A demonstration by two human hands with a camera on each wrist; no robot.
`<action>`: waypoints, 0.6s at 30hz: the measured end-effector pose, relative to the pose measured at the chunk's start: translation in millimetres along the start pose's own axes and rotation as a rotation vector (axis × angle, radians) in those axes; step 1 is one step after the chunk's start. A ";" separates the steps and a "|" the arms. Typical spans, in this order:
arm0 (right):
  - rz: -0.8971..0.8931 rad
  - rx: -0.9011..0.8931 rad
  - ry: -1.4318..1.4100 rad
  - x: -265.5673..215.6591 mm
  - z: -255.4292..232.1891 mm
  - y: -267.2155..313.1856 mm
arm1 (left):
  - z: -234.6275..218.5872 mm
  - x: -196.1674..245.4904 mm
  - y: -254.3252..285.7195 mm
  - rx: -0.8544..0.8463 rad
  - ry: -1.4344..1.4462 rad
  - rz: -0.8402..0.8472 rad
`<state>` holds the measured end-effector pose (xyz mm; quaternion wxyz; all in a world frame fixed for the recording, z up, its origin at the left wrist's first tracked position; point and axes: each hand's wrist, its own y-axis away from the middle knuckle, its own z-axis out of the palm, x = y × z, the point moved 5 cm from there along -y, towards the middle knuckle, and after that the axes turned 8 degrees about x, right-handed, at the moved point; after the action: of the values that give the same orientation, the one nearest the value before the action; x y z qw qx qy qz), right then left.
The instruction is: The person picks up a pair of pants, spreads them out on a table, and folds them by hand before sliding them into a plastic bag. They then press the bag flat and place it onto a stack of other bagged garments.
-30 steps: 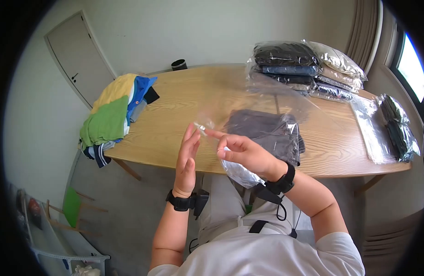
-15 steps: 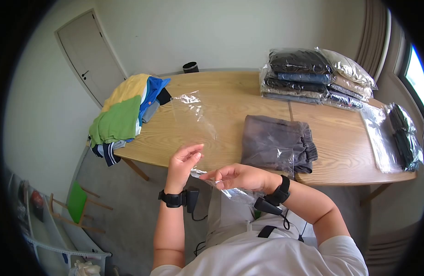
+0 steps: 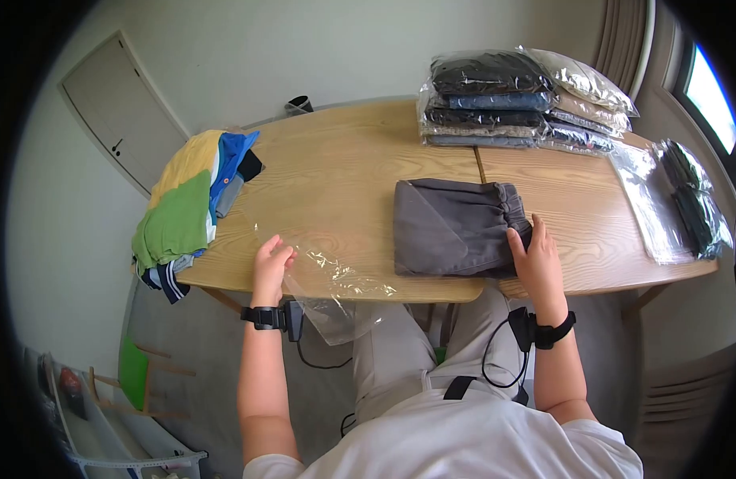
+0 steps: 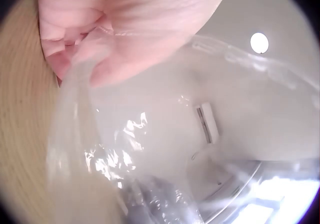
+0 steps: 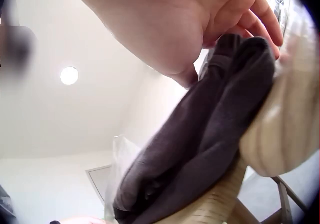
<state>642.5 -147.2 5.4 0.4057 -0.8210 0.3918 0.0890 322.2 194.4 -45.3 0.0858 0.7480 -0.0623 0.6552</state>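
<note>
In the head view, dark grey folded trousers [image 3: 452, 231] with a gathered elastic waistband lie near the table's front edge. My right hand [image 3: 537, 259] holds them at the waistband end. In the right wrist view, the thumb is on the upper side of the folded cloth [image 5: 200, 129] and the fingers are on the table side. My left hand [image 3: 272, 267] pinches the edge of a clear plastic bag [image 3: 336, 279], which hangs past the table's front edge. Its thin film spreads rightward and overlaps the trousers' left part. The left wrist view shows the bag [image 4: 112, 161] hanging from the curled fingers.
Bagged garments [image 3: 488, 100] are stacked at the back right of the wooden table [image 3: 328, 160]. Flat clear bags [image 3: 643, 203] and dark bagged items [image 3: 695, 203] lie at the right end. Loose clothes [image 3: 184, 199] are piled at the left end. A bin [image 3: 299, 104] stands behind the table.
The hands were close together at the bag and have moved apart. My right hand has left the bag and taken hold of the trousers' waistband end; the left has moved left with the bag.
</note>
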 end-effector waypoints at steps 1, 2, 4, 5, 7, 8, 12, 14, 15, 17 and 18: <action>0.028 -0.040 0.005 5.1 2.3 0.0 | -1.1 -3.6 -3.7 -0.007 -0.044 -0.001; 0.039 -0.041 0.013 7.5 2.5 -1.2 | -1.6 -7.9 -7.2 -0.019 -0.050 -0.005; 0.166 -0.118 -0.021 12.4 6.7 -4.3 | -1.9 -9.1 -8.4 -0.020 -0.106 0.083; 0.176 -0.124 -0.016 13.2 4.4 -8.0 | -0.7 -9.8 -6.7 -0.028 -0.113 0.076; 0.229 -0.261 0.035 16.3 5.7 -15.1 | -0.5 -6.3 -3.1 -0.023 -0.155 0.113; 0.238 -0.264 0.040 20.4 7.9 -20.6 | -0.4 -8.1 -2.8 -0.031 -0.161 0.108; 0.355 -0.521 -0.176 27.9 18.7 -25.0 | -1.9 -8.3 -3.4 -0.045 -0.152 0.130; 0.411 -0.522 -0.315 22.3 12.1 -22.8 | 0.2 -5.8 -1.8 -0.050 -0.147 0.147; 0.435 -0.522 -0.384 21.4 8.8 -24.3 | -0.1 -5.8 -0.6 -0.050 -0.137 0.133; 0.471 -0.521 -0.558 35.9 -1.6 -30.2 | 0.6 -6.9 -2.0 -0.054 -0.121 0.119; 0.512 -0.532 -0.740 43.2 -5.8 -30.5 | -0.5 -8.0 -3.1 -0.057 -0.148 0.123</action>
<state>692.6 -165.1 7.4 0.2597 -0.6874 0.3743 0.5657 321.2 197.4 -53.3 0.0618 0.7863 -0.1328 0.6002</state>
